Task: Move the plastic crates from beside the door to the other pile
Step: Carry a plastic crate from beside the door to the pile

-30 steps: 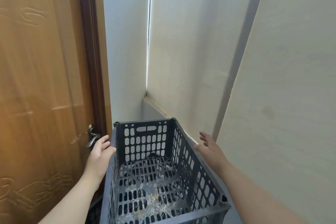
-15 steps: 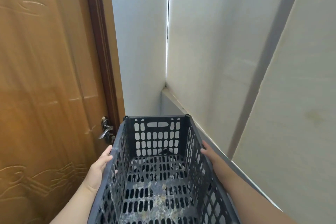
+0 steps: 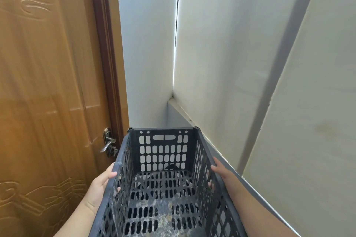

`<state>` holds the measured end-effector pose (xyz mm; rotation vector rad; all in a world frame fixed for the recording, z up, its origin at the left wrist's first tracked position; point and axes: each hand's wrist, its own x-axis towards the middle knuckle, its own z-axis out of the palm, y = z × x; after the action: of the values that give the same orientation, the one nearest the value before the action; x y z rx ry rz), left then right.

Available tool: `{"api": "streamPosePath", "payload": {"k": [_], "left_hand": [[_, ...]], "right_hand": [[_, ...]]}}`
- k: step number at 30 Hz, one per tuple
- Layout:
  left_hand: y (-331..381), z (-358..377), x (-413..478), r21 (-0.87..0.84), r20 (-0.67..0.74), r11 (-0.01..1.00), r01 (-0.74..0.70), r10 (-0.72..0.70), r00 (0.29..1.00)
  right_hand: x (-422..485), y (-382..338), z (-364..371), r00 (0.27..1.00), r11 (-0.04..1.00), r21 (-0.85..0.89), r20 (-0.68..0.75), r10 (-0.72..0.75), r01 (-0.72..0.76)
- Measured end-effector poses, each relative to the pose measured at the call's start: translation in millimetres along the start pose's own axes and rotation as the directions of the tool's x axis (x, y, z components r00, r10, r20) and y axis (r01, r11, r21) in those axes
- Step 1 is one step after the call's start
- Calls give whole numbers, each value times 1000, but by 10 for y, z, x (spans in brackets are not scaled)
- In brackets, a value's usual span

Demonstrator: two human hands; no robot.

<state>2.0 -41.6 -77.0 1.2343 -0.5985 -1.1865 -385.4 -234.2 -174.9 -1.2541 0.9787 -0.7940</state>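
A dark grey slotted plastic crate fills the lower middle of the head view, its open top towards me and its floor stained with pale dirt. My left hand grips the crate's left wall, thumb over the rim and fingers showing through the slots. On the opposite side, my right hand presses flat against the outside of the right wall, fingertips curling at the rim. Whatever lies beneath the crate is hidden.
A brown wooden door with a metal lever handle stands close on the left, just beside the crate. White walls meet in a corner straight ahead. A pale panel wall with a grey ledge runs along the right.
Both hands came from hovering open beside the crate onto its side walls. The crate now sits squarer and nearer in view, and the view has shifted left towards the door handle.
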Motion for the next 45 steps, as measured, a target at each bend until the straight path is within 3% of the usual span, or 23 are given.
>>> {"api": "streamPosePath", "payload": {"k": [2,6,10,12,19,23,28,30,37,41,45], "left_hand": [[24,16,-35,-4,16,1000,-6,6,1000],[68,-40,-25,31,28,999,-12,11,1000],[208,78,-90,40,65,999,4,-7,998],[310,138,-187,49,92,998,-29,24,995],[692,272,-431,213,358,949,-231,144,923],[855,483,-487,254,360,951,-174,74,930],[955,477,-699,327,489,923,-204,20,872],[1004,512,-839,283,522,937,-206,30,853],[836,673,-1163,283,648,935,-216,-20,762],[620,929,-1243,341,697,924,-175,-123,707],[434,1254,-1678,376,674,911,-168,-144,725]], "right_hand": [[-316,-272,242,998,1000,-12,-61,25,-26],[-458,-304,196,999,999,21,-38,-32,33],[-1008,-998,620,991,999,37,-134,-8,13],[-1079,-1181,657,986,996,31,-149,-74,80],[-1501,-1438,662,972,976,98,-153,-180,196],[-1832,-1482,664,966,978,99,-202,-163,186],[-2551,-1714,1154,918,966,69,-336,-211,248],[-2743,-1676,1211,893,958,72,-387,-229,276],[-3467,-1249,1109,805,977,-30,-561,-192,212],[-4018,-1117,1026,753,982,-32,-637,-163,185],[-4578,-961,842,707,985,-27,-692,-142,172]]}}
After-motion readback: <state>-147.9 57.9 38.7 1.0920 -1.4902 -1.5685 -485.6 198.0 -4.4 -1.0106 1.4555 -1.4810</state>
